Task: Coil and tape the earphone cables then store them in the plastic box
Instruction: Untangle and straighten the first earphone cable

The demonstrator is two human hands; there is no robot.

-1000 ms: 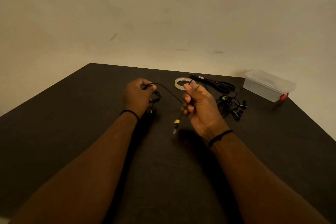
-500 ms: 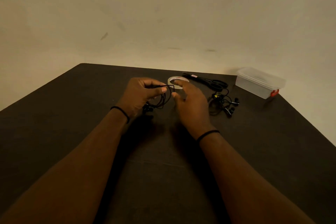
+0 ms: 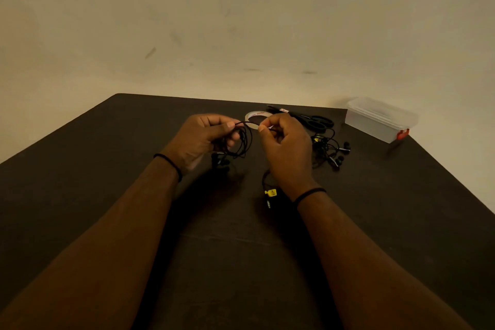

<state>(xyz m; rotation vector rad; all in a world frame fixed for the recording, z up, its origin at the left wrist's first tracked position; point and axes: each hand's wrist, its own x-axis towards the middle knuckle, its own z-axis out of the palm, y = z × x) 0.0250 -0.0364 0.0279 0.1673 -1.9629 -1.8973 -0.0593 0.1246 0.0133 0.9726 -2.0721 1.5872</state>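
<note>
My left hand (image 3: 205, 136) grips a small coil of black earphone cable (image 3: 243, 142), its earbuds (image 3: 220, 162) hanging just below. My right hand (image 3: 285, 144) pinches the free run of the same cable a little to the right. The cable's loose end with a yellow tag and plug (image 3: 270, 195) hangs under my right wrist. A roll of clear tape (image 3: 253, 116) lies on the table behind my hands. A tangle of more black earphones (image 3: 330, 149) lies to the right. The clear plastic box (image 3: 380, 119), lid on with a red clip, stands at the far right.
Black scissors (image 3: 312, 119) lie behind the tangle, next to the tape roll. The dark table (image 3: 107, 169) ends at a pale wall at the back, and its right edge runs diagonally past the box.
My right hand drew back from the coil, closed into a pinch on the cable and pulled it right. The tagged plug end came back into view under my right wrist.
</note>
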